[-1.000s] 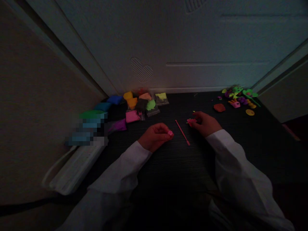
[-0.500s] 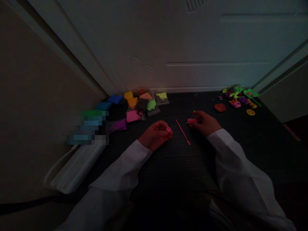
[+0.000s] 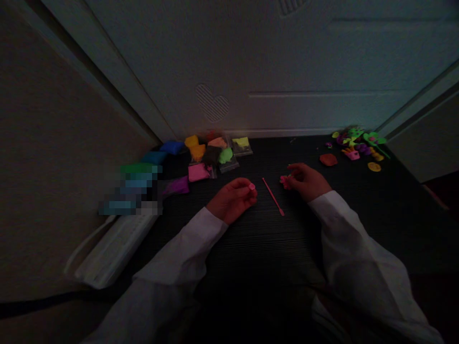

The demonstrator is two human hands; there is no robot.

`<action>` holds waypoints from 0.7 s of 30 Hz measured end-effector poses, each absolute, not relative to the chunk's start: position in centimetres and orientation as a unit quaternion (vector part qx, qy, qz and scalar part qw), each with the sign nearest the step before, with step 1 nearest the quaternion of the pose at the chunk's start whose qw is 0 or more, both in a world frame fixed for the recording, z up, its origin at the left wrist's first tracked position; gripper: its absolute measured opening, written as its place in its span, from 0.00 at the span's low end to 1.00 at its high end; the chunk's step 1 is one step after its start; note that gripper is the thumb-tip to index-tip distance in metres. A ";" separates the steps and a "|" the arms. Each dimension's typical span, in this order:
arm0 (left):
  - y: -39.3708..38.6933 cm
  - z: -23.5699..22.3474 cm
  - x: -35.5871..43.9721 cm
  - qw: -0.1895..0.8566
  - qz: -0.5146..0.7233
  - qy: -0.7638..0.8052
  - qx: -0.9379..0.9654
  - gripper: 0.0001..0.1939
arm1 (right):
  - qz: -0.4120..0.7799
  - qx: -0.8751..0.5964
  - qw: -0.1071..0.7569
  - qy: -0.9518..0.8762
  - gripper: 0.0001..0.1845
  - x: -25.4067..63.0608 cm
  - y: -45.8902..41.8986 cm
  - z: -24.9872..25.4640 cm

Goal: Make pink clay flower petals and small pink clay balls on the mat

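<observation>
Between the thumb and fingers of my left hand [image 3: 234,199] is a small round pink clay piece [image 3: 252,187]. My right hand [image 3: 307,181] pinches a pink clay flower [image 3: 284,181] by its right side, low over the dark table; my fingers cover part of it. On the table between my hands lies a slim pink modelling tool [image 3: 273,197], slanted, with a flat end toward me. Neither hand touches it.
Bags of coloured clay [image 3: 199,172] lie at the back left. A white power strip [image 3: 114,253] runs along the left edge. A flat red clay piece [image 3: 328,159], a yellow disc [image 3: 374,166] and several clay flowers [image 3: 373,138] lie at the back right. A white panel [image 3: 222,62] stands behind.
The round pink piece has tilted and risen slightly in my left fingers. The pink flower has turned a little in my right hand. The modelling tool has stayed put.
</observation>
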State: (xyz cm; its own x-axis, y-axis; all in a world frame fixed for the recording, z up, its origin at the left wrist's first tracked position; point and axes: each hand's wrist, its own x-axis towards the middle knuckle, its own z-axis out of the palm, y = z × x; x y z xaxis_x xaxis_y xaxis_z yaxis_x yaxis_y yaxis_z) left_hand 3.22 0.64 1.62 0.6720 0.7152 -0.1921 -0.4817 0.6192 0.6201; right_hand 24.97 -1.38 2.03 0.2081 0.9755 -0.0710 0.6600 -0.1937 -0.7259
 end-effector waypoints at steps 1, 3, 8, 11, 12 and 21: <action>0.7 1.6 3.2 0.873 0.342 0.217 0.272 0.07 | 0.289 -0.716 0.306 -0.557 0.20 25.0 -1.4 2.1; 0.7 1.6 3.2 0.872 0.339 0.223 0.274 0.06 | 0.318 -0.700 0.351 -0.535 0.20 24.9 -1.3 2.3; 0.6 1.4 3.2 0.867 0.337 0.242 0.277 0.07 | 0.459 -0.612 0.470 -0.441 0.19 24.4 -1.5 3.0; 0.5 1.3 3.4 0.873 0.321 0.234 0.285 0.07 | 0.562 -0.536 0.519 -0.357 0.18 23.3 -1.8 3.4; 0.4 1.3 3.5 0.875 0.313 0.231 0.287 0.07 | 0.583 -0.518 0.525 -0.342 0.17 22.8 -1.9 3.5; 0.1 1.2 3.9 0.882 0.276 0.257 0.282 0.06 | 0.658 -0.468 0.502 -0.309 0.16 20.0 -2.8 3.6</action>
